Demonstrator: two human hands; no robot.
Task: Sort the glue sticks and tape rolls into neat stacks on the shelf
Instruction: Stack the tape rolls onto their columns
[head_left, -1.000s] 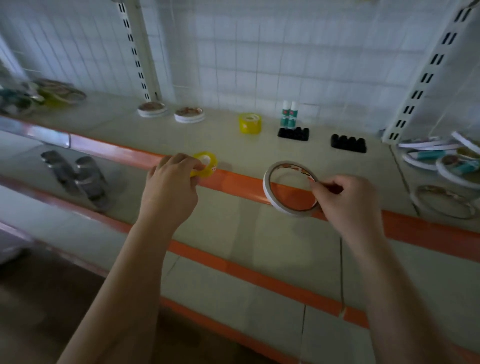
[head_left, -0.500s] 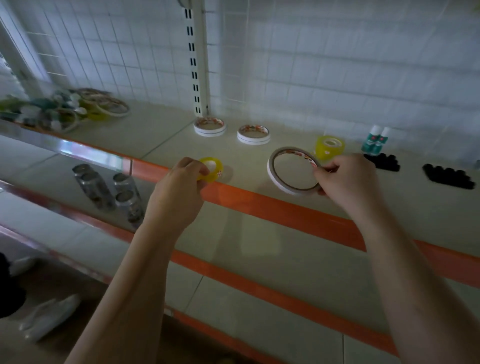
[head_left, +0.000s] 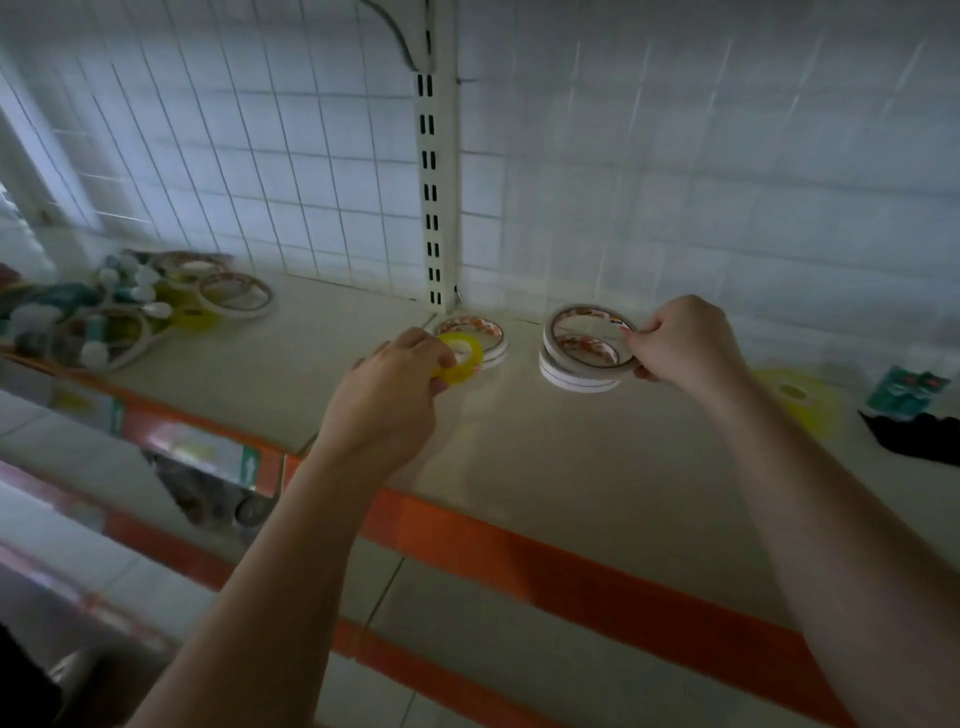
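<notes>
The left hand (head_left: 387, 397) has its fingers curled round a small yellow tape roll (head_left: 460, 358), held just above the shelf (head_left: 545, 457), in front of a low stack of white tape rolls (head_left: 480, 335) that sits near the shelf's back edge at the foot of the slotted upright post (head_left: 439, 156). The right hand (head_left: 685, 345) pinches a large white tape ring (head_left: 589, 340) by its right rim, tilted, its lower edge at or just over a second stack of white rolls (head_left: 576, 376); whether they touch cannot be told. The two stacks stand side by side, apart, both close to the back edge and the wire grid wall (head_left: 234, 156).

Between the hands and the orange front edge (head_left: 571, 566) lies a broad bare stretch of shelf. Toward the right end sits another yellow tape roll (head_left: 795, 395), blurred, and beyond it glue sticks (head_left: 906, 392) stand just behind a black holder (head_left: 919, 439). At the far left end of the shelf lies a loose heap of tape rings and glue sticks (head_left: 130, 306), well apart from both stacks, with open surface between. Lower shelves with orange edges run below.
</notes>
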